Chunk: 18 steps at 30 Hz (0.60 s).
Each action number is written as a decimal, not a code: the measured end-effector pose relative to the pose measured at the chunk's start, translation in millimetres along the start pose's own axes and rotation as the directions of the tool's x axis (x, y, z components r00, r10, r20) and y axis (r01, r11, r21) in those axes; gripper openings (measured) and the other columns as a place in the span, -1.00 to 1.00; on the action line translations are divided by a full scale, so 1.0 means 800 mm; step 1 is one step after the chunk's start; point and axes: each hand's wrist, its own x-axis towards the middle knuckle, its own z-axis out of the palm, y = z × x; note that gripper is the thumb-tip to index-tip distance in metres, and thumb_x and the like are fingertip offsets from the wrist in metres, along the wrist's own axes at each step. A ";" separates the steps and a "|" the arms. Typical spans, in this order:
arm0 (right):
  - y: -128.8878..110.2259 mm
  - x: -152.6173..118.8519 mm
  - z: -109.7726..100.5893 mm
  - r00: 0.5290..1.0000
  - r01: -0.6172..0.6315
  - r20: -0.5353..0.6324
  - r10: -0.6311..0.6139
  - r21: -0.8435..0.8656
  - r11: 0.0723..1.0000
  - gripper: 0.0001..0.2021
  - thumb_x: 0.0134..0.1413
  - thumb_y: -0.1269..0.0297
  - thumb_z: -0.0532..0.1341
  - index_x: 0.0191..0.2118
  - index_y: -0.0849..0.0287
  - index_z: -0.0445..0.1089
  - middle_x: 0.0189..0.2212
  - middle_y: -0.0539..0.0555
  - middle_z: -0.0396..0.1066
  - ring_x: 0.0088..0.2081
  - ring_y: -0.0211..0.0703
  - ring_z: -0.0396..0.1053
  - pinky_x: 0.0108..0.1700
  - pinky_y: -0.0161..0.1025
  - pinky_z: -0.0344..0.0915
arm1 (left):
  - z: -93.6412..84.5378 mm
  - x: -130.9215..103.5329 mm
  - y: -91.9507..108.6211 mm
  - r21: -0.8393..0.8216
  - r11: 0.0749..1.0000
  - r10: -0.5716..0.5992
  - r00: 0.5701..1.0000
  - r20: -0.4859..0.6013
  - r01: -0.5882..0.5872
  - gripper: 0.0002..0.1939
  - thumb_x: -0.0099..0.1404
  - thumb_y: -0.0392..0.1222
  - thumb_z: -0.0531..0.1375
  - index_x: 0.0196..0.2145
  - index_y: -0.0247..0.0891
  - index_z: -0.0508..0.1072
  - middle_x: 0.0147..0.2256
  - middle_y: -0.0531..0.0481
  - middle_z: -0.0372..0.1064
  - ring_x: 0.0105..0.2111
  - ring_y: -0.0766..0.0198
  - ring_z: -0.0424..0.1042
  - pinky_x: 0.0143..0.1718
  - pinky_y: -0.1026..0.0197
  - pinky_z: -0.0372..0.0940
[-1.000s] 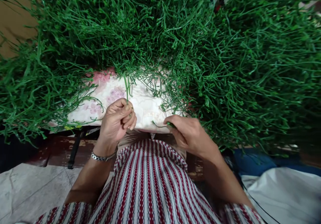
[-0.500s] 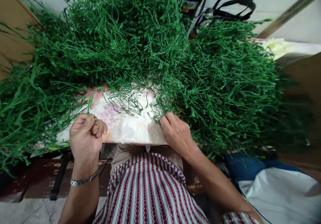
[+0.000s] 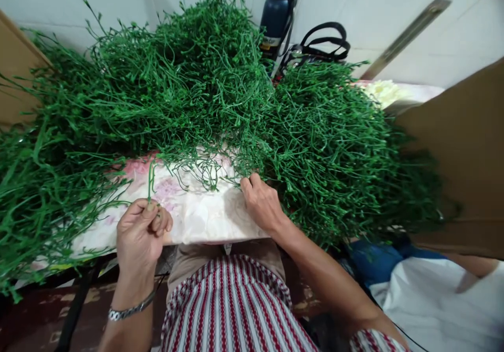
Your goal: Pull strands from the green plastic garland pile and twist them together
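My left hand (image 3: 144,228) is closed in a pinch on a thin green plastic-looking stem (image 3: 150,181), which stands upright from the fingertips over the table's left part. My right hand (image 3: 260,200) is closed too, its fingertips turned down at the edge of the right-hand heap of green stems (image 3: 334,152); what is between them is hidden. Several loose stems (image 3: 205,173) lie on the flowered tablecloth (image 3: 205,220) between the hands. A second, larger heap of green stems (image 3: 157,94) spreads behind and to the left.
A dark blue flask (image 3: 271,23) and a bag with black handles (image 3: 326,39) stand behind the heaps by the wall. Cardboard (image 3: 460,168) rises at the right, with more cardboard (image 3: 18,68) at the left. Pale yellow flowers (image 3: 386,93) lie at the back right.
The view has shifted, so the heaps sit lower and more of the wall and flask shows. My left hand still pinches the stem, now straighter; my right hand stays by the right heap's edge.
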 end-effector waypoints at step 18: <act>0.192 -0.013 -0.160 0.563 -0.481 -0.775 0.287 -0.025 0.876 -0.49 0.20 0.06 -0.09 -0.19 0.48 0.34 -0.23 0.24 0.34 -0.12 -0.09 0.30 -0.28 -0.15 0.09 | 0.020 0.000 -0.008 0.064 0.996 -0.066 0.996 0.065 0.062 -0.80 0.04 -0.28 0.25 -0.58 -0.30 0.25 -0.74 0.17 0.10 -0.73 0.45 0.13 -0.61 0.32 0.15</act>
